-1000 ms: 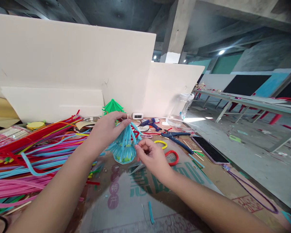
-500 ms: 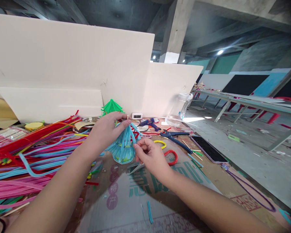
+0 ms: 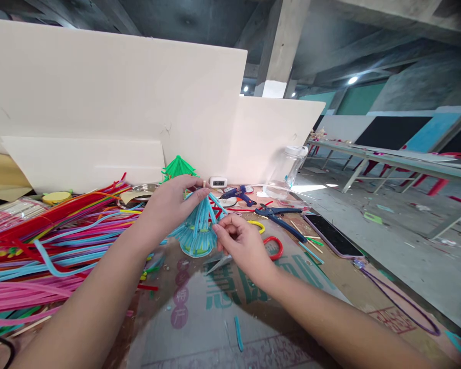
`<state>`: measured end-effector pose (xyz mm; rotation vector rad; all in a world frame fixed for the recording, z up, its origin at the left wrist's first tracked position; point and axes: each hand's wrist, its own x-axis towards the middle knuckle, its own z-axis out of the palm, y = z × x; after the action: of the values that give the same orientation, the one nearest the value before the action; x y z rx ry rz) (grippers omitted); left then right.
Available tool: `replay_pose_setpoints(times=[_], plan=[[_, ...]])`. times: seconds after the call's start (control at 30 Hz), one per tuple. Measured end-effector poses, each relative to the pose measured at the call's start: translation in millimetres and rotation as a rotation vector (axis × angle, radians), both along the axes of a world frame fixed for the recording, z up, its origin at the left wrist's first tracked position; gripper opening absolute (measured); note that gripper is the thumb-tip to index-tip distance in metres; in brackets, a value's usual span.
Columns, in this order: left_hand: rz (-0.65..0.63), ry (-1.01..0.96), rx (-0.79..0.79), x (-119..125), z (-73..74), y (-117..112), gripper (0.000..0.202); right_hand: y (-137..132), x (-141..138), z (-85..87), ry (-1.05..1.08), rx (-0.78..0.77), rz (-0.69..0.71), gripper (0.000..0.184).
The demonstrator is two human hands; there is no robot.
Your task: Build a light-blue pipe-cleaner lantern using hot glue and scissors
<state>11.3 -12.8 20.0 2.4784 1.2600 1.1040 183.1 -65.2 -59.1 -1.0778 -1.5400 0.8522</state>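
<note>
A small blue umbrella-shaped piece made of pipe cleaners (image 3: pixel 195 233) stands on the table in the middle of the head view. My left hand (image 3: pixel 171 205) is closed around its top, thumb and fingers pinching just below the wooden stick tip. My right hand (image 3: pixel 241 243) is on its right side, fingertips pinched on one of the blue strands. A finished green umbrella piece (image 3: pixel 177 166) stands behind, against the white board.
A big heap of coloured pipe cleaners (image 3: pixel 42 241) fills the left. Further right lie a blue glue gun (image 3: pixel 238 195), blue pliers (image 3: pixel 278 218), red and yellow rings, a phone (image 3: pixel 330 234), a clear jar (image 3: pixel 284 171) and a small clock. White boards wall the back.
My right hand has crept slightly up along the blue strand on the piece's right side. My left hand keeps its hold at the top.
</note>
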Motion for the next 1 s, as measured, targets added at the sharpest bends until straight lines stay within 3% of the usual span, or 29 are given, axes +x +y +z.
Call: replay_pose_setpoints(times=[0.23,0.43,0.67,0.87,1.0], plan=[[-0.007,-0.017,-0.01,-2,0.0,3,0.033,3,-3,-7.1,0.198,-0.149,0.082,0.032],[0.001,-0.026,-0.045,-6,-0.8,9,0.036,9,6,-0.7,0.007,-0.244,0.119,0.04],[-0.021,-0.036,-0.043,-6,-0.7,8,0.037,9,5,-3.5,0.106,-0.417,0.213,0.037],[-0.05,-0.037,-0.032,-6,0.0,6,0.036,9,4,-3.2,0.135,-0.409,0.205,0.041],[-0.047,-0.033,-0.029,-6,-0.3,6,0.036,8,5,0.0,0.08,-0.437,0.279,0.047]])
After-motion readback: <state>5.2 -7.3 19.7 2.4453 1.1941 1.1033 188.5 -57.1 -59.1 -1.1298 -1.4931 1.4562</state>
